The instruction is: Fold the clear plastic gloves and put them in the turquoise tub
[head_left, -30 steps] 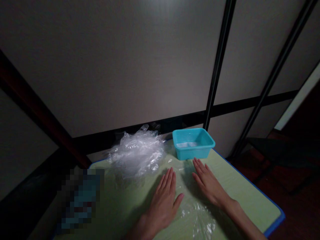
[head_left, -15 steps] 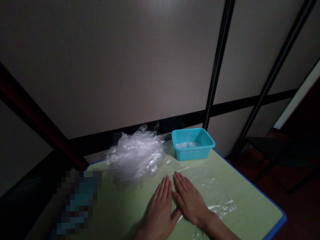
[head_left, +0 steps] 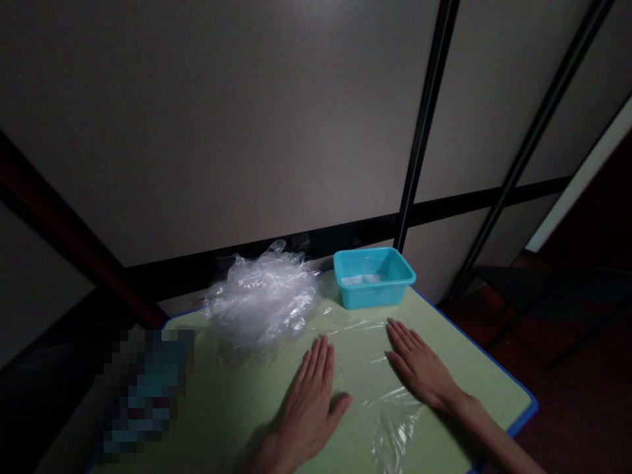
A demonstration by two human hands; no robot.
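A thin sheet of clear plastic, perhaps a bag or glove, lies spread on the green table, wrinkled toward the near side. My left hand rests palm down at its left edge, fingers stretched forward and thumb out to the side. Flat on its right part lies my right hand, with fingers extended and pointing up and to the left. Behind my left hand is a heap of crumpled clear plastic; finger-like shapes show at its top.
A turquoise plastic basin with something white inside stands at the table's far right corner. The green table has a blue edge and stands close to a panelled wardrobe. A dark chair is at the right, beyond the table.
My right hand has slid to the right over the plastic sheet, away from my left hand. My left hand has stayed nearly in place. The view has shifted slightly.
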